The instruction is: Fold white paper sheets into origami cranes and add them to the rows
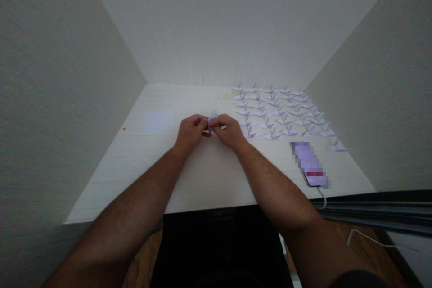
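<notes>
A small folded piece of pale lilac paper (212, 120) is pinched between both hands over the middle of the white table (202, 175). My left hand (190, 132) grips its left side with closed fingers. My right hand (229, 130) grips its right side, fingers also closed. Both hands rest low, just above the tabletop. The lower part of the paper is hidden by my fingers.
Several rows of folded paper cranes (280, 112) fill the back right of the table. A flat sheet of paper (158, 121) lies to the left. A phone (309, 163) with a cable lies at the right front. Walls close in on three sides.
</notes>
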The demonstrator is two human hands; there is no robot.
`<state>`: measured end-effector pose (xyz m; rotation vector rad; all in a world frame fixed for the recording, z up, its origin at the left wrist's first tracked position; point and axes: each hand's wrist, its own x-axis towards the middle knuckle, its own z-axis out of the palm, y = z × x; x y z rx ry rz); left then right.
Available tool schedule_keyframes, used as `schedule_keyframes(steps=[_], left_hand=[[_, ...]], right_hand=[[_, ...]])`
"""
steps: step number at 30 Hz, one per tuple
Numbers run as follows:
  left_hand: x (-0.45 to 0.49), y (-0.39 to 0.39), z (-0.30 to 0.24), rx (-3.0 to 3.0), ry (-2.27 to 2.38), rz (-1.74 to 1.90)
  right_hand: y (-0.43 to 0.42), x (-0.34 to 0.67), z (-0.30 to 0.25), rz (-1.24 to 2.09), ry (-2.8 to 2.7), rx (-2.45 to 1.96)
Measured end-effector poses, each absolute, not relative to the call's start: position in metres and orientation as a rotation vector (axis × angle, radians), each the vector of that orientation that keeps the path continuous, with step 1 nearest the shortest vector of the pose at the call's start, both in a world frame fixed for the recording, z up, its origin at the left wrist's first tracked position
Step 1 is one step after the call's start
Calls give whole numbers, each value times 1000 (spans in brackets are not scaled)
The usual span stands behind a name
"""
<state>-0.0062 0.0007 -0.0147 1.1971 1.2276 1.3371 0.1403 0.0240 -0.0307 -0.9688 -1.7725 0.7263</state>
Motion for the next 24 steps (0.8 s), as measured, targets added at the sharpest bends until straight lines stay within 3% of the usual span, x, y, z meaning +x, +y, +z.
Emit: schedule_keyframes(steps=[24], left_hand=[[-7,-3,-11,1275,1146,1327]], right_hand=[[21,145,-20,747,-1775,-1081]])
